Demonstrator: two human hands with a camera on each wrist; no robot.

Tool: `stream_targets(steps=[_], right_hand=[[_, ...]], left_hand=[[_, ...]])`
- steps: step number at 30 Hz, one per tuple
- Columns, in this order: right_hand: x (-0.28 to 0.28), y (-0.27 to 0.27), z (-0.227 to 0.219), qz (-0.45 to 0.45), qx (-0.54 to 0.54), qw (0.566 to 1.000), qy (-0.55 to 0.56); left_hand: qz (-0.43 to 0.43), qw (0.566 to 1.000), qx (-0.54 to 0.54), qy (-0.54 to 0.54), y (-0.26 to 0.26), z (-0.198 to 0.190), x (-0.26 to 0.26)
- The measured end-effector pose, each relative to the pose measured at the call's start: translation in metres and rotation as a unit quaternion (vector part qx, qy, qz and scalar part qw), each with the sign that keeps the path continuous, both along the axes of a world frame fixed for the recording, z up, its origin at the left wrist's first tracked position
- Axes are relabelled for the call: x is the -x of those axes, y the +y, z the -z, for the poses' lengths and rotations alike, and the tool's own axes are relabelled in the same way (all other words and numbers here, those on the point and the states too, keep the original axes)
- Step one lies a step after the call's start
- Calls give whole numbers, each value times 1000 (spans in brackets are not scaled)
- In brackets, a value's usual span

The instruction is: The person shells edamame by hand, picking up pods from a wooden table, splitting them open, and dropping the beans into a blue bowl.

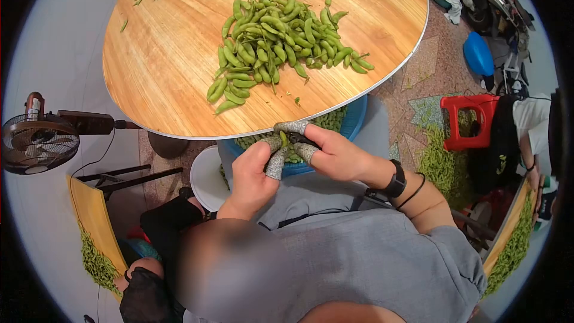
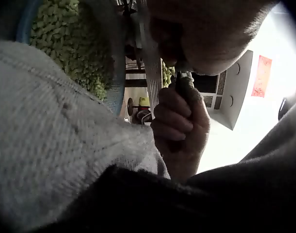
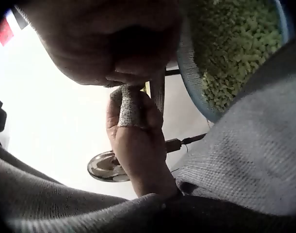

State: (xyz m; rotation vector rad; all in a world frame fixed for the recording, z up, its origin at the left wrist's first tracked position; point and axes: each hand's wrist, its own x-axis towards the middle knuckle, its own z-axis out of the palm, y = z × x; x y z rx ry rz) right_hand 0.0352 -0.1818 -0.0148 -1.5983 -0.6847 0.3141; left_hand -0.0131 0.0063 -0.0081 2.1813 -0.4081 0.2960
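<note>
A green edamame pod (image 1: 284,139) is held between both hands at the near edge of the round table, over a blue basin (image 1: 357,124) of shelled green beans. My left hand (image 1: 254,174) pinches the pod from the left with taped thumb and forefinger. From the right, my right hand (image 1: 335,151) pinches at it too; grey wrapping covers its thumb and forefinger. Something small and dark shows by the right fingers, its kind unclear. In the left wrist view the right hand (image 2: 179,121) has its other fingers curled. A pile of whole pods (image 1: 269,39) lies on the wooden tabletop (image 1: 161,78).
A white bucket (image 1: 206,170) stands left of the basin. On the left is a fan (image 1: 42,140). To the right are a red stool (image 1: 469,122), a blue tub (image 1: 478,54) and pods on the floor (image 1: 439,164). Other people sit at both sides.
</note>
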Motion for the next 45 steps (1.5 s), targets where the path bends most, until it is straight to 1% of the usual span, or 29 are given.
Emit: stream_targets(steps=[1, 2, 3, 4, 5, 7, 9, 11, 12, 13, 14, 16, 17, 18, 19, 21, 23, 26, 27, 28, 33, 35, 37, 38, 41, 42, 43, 44, 45], right_hand=[[-2, -5, -16, -63, -30, 967, 245], [-4, -9, -29, -124, -58, 870, 473], [-6, -11, -38, -124, -59, 870, 474], [-6, -14, -45, -138, -75, 831, 533], [-6, -15, -48, -151, -90, 789, 589], [-7, -18, -40, -175, -105, 768, 607], [-9, -18, -40, -198, -119, 746, 624], [-11, -18, -47, -163, -67, 792, 585], [-9, -17, -45, -164, -66, 792, 585], [-4, -16, -42, -160, -37, 818, 551], [-2, -15, -40, -156, -8, 843, 515], [-3, -14, -48, -155, 16, 856, 493], [-4, -15, -51, -154, 40, 868, 470], [-4, -15, -49, -153, 40, 868, 471], [-5, -16, -46, -147, 47, 881, 447], [-3, -15, -38, -142, 54, 893, 425], [0, -11, -29, -99, 83, 932, 339], [9, -9, -14, -71, 51, 948, 308], [9, -10, -15, -70, 50, 947, 309], [10, -11, -19, -73, 35, 945, 317], [5, -15, -8, -28, 12, 954, 300], [4, -11, -10, -4, 195, 980, 38], [4, -10, -11, 11, 180, 983, 30], [4, -11, -8, 6, 193, 981, -9], [7, -12, -6, -8, 204, 976, -71], [7, -11, -2, 30, 181, 972, -145], [7, -10, 0, 67, 155, 961, -217], [10, -10, -2, 64, 155, 961, -219], [13, -10, -10, 69, 175, 957, -220]], left_hand=[[6, 1000, 21, 7, 2, 0, 0], [7, 1000, 20, 8, 4, -5, 0], [3, 946, 240, 218, 6, -13, 2], [-1, 802, 438, 407, 8, -18, 3], [-1, 801, 438, 408, 11, -15, 4], [109, 625, 619, 463, 14, -7, 2], [95, 636, 607, 467, 13, -7, 0], [80, 645, 596, 472, 8, -9, 0], [31, 758, 478, 442, 3, -13, 1], [-18, 848, 347, 401, 0, -15, 1], [-19, 848, 346, 402, 1, -12, 3], [3, 938, 210, 276, 3, -3, 5], [4, 938, 210, 276, 4, -1, 4], [8, 983, 94, 157, 4, -1, 4], [11, 999, -25, 32, 4, 0, 3], [-9, 999, -38, 38, -3, 4, 3], [-29, 997, -50, 43, -7, 7, 4], [-53, 990, 22, 131, -7, 8, 8], [-38, 925, 233, 297, -4, 5, 10], [-22, 791, 425, 440, -1, 3, 12], [50, 841, 326, 429, -5, -7, 16], [81, 860, 273, 424, -8, -10, 16], [112, 828, 282, 472, -5, -11, 15], [100, 807, 319, 487, -3, -10, 17], [55, 828, 299, 471, 3, -8, 21], [53, 829, 300, 469, 5, -2, 22], [17, 869, 253, 424, 7, 5, 22], [-19, 903, 204, 377, 8, 9, 23], [-22, 903, 206, 376, 8, 9, 23]])
